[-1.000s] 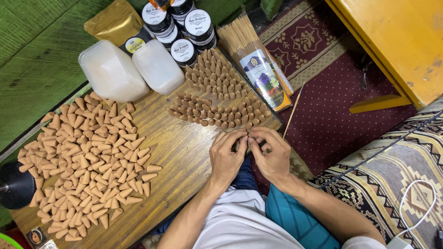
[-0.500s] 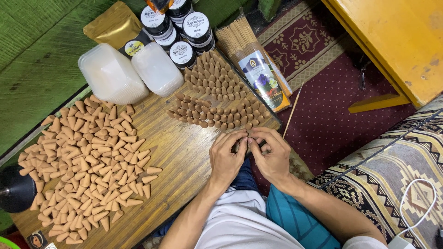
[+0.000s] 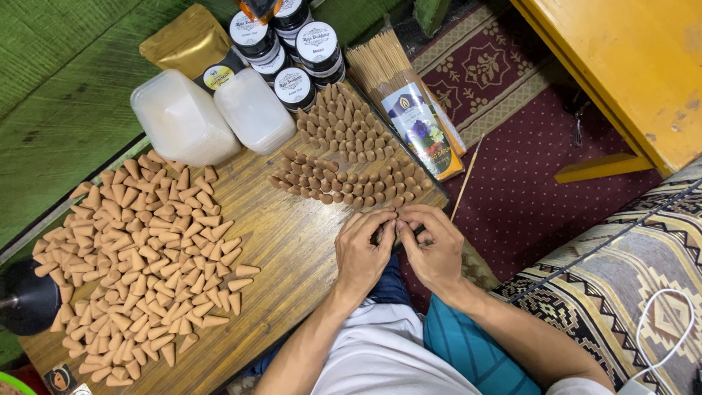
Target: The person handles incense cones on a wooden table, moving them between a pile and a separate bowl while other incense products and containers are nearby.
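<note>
Both hands meet at the near edge of the wooden worktop [image 3: 292, 241], at about 5 o'clock in the view. The left hand [image 3: 363, 252] and the right hand [image 3: 433, 249] have their fingertips pressed together over something small between them; what it is cannot be told, since the fingers hide it, so whether either hand grips anything cannot be told either.

Just past the fingertips, at 12 o'clock from them, stands a tidy block of dark brown incense cones [image 3: 344, 157] set upright in rows. At 9 o'clock, well apart from the hands, lies a loose heap of pale tan incense cones [image 3: 142, 263] on their sides. At 11 o'clock sit two frosted plastic tubs [image 3: 212, 121], a gold foil pouch [image 3: 186, 44] and a cluster of black jars with white lids [image 3: 292, 47]. A wrapped bundle of incense sticks [image 3: 406, 99] lies at 1 o'clock, along the worktop's right edge
</note>
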